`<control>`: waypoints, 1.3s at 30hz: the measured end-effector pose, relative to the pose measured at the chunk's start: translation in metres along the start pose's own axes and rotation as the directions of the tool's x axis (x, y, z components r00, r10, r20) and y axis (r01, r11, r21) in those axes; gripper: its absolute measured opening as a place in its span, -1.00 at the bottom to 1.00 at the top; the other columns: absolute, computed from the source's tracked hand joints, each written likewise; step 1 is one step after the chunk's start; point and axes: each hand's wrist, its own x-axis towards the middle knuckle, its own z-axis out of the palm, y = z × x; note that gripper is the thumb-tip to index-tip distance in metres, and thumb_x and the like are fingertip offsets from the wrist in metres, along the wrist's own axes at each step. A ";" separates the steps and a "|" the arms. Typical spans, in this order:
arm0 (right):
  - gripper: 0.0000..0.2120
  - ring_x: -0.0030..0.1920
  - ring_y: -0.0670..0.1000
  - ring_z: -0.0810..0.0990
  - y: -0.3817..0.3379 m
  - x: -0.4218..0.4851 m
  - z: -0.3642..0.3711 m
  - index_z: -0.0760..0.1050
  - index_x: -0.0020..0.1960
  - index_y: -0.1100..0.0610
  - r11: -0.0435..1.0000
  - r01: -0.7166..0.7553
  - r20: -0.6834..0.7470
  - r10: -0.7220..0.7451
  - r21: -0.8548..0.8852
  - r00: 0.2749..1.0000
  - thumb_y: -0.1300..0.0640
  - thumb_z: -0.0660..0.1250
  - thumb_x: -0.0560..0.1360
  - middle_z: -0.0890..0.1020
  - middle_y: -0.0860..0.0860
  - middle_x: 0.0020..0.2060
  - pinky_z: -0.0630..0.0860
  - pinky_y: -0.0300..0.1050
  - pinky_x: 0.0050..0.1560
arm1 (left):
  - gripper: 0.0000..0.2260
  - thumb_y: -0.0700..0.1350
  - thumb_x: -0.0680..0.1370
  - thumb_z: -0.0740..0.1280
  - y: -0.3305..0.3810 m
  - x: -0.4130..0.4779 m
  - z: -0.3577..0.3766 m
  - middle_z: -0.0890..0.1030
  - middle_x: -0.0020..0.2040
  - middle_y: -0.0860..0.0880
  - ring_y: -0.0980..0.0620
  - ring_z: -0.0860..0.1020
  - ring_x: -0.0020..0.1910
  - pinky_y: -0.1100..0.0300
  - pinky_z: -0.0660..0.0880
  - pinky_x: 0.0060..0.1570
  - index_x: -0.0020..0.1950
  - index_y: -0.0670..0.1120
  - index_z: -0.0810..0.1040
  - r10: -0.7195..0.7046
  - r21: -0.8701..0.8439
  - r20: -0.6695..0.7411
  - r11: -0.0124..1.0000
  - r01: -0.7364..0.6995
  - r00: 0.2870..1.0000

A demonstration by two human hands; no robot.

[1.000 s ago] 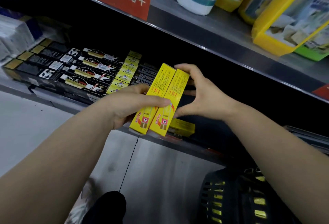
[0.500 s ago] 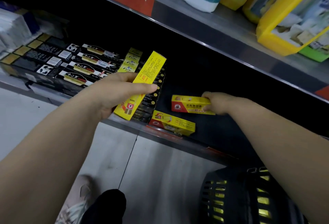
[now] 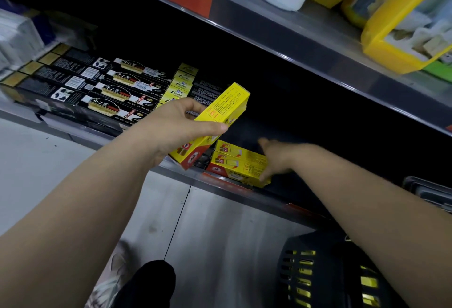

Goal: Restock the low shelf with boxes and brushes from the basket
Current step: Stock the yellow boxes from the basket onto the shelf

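Left hand (image 3: 181, 121) gripping tilted yellow cardboard box (image 3: 222, 109), right hand (image 3: 278, 158), fingers straight, touching two matching boxes (image 3: 234, 165) lying on dark low shelf (image 3: 305, 124).

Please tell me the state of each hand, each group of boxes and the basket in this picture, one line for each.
held yellow box: tilted, gripped by the left hand, not set down.
left hand: fingers curled round that box.
shelved yellow boxes: two, lying flat, touching each other.
right hand: blurred, fingers spread against the shelved yellow boxes.
black boxes: lying in rows.
basket: on the floor, yellow things inside.
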 end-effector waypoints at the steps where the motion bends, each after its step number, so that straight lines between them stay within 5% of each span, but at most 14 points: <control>1: 0.04 0.40 0.15 0.31 0.000 -0.009 -0.013 -0.11 0.53 0.16 0.996 0.014 -0.056 -0.009 0.094 0.998 -0.03 0.52 0.32 0.23 0.17 0.46 0.34 -0.04 0.35 | -0.64 0.09 0.35 0.48 0.001 0.000 0.002 0.61 0.03 -0.04 -0.01 0.59 -0.02 0.10 0.53 -0.04 0.08 0.02 0.53 0.008 0.016 -0.001 1.000 -0.008 1.000; 4: 0.14 0.43 0.06 0.26 -0.004 -0.049 -0.050 -0.08 0.54 0.00 0.862 0.347 -0.388 -0.197 0.369 0.900 0.01 0.60 0.21 0.20 0.09 0.47 0.27 -0.13 0.37 | -0.58 0.07 0.33 0.51 0.002 -0.001 0.007 0.59 0.00 0.04 0.08 0.57 -0.05 0.08 0.56 -0.08 0.11 -0.01 0.52 0.027 0.075 0.006 0.997 -0.028 1.000; 6: -0.05 0.39 -0.02 0.28 -0.013 -0.076 -0.055 0.14 0.49 -0.04 0.802 0.565 -0.555 -0.385 0.195 0.738 0.01 0.58 0.23 0.31 0.02 0.41 0.20 -0.24 0.35 | -0.59 0.04 0.30 0.53 0.004 -0.003 0.012 0.64 -0.01 0.00 0.03 0.62 -0.07 0.01 0.59 -0.03 0.08 -0.02 0.54 0.054 0.063 0.062 0.996 -0.058 0.997; 8: -0.35 0.29 -0.06 0.34 -0.023 -0.092 -0.051 0.37 0.36 -0.03 0.797 0.603 -0.567 -0.480 0.037 0.670 -0.02 0.51 0.33 0.45 -0.04 0.27 0.19 -0.33 0.27 | -0.58 0.04 0.23 0.54 0.006 -0.007 0.016 0.68 -0.04 0.01 0.03 0.66 -0.10 0.02 0.60 0.00 0.04 0.02 0.57 0.104 0.026 0.151 0.994 -0.109 0.983; 12: -0.63 0.05 -0.08 0.38 -0.008 -0.093 -0.042 0.43 0.22 0.01 0.867 0.496 -0.510 -0.405 0.050 0.759 -0.03 0.39 0.45 0.49 -0.12 -0.02 0.25 -0.32 -0.05 | -0.46 -0.04 0.20 0.55 0.004 -0.007 0.013 0.64 0.05 0.08 0.12 0.62 0.02 0.23 0.59 -0.02 0.15 0.05 0.53 0.174 -0.007 0.209 0.984 -0.177 0.962; 16: -0.62 -0.12 0.03 0.49 0.026 -0.063 -0.039 0.27 0.28 0.10 0.978 0.141 -0.361 -0.079 0.150 0.929 -0.01 0.27 0.54 0.49 0.03 -0.09 0.37 -0.15 -0.17 | -0.53 -0.17 0.36 0.51 -0.004 0.001 0.003 0.56 0.14 0.11 0.22 0.51 0.08 0.56 0.40 -0.07 0.22 0.02 0.47 0.263 0.167 0.011 0.951 -0.261 0.965; 20: -0.56 -0.03 0.14 0.54 0.035 -0.012 -0.030 0.19 0.37 0.17 0.995 -0.062 -0.304 0.083 0.078 0.949 0.10 0.23 0.56 0.52 0.16 0.04 0.39 -0.12 -0.16 | -0.52 -0.09 0.44 0.45 -0.014 0.004 0.005 0.47 0.30 0.10 0.11 0.44 0.18 0.33 0.33 0.10 0.32 0.06 0.42 0.295 0.457 -0.067 0.858 -0.234 0.953; 23: -0.49 0.14 0.18 0.50 0.022 0.021 -0.011 0.15 0.42 0.10 0.993 -0.069 -0.211 0.088 0.096 0.973 0.02 0.23 0.55 0.44 0.19 0.23 0.41 -0.07 -0.01 | -0.48 -0.04 0.44 0.45 -0.020 0.008 0.006 0.41 0.38 0.02 -0.07 0.42 0.26 0.12 0.41 0.11 0.37 0.08 0.39 0.220 0.533 -0.050 0.831 -0.160 0.974; 27: -0.54 0.22 0.16 0.44 0.008 0.042 0.011 0.14 0.45 -0.04 0.981 0.003 -0.108 0.019 0.193 0.994 -0.05 0.15 0.59 0.31 0.14 0.33 0.39 -0.06 0.12 | -0.47 0.00 0.45 0.43 -0.026 0.012 0.005 0.40 0.38 0.03 -0.03 0.22 0.42 0.00 0.32 0.31 0.39 0.07 0.37 0.171 0.570 -0.006 0.810 -0.137 0.985; 35: -0.22 0.42 0.17 0.27 0.013 0.019 0.003 -0.09 0.54 0.08 0.979 -0.087 -0.030 0.094 0.187 0.995 -0.11 0.28 0.52 0.12 0.19 0.49 0.30 -0.04 0.36 | -0.58 -0.08 0.48 0.41 -0.013 0.004 0.017 0.51 0.26 0.09 0.11 0.45 0.23 0.25 0.36 0.14 0.32 0.05 0.44 0.253 0.516 0.042 0.823 -0.238 0.967; 39: -0.46 0.24 0.10 0.47 0.013 -0.037 -0.031 0.22 0.45 0.11 0.988 0.035 -0.198 -0.004 0.151 0.980 0.05 0.30 0.53 0.42 0.12 0.32 0.40 -0.17 0.12 | -0.66 -0.08 0.50 0.38 0.023 -0.020 0.047 0.55 0.15 0.13 0.18 0.48 0.14 0.24 0.42 0.17 0.26 0.07 0.46 0.309 0.474 0.218 0.796 -0.377 0.926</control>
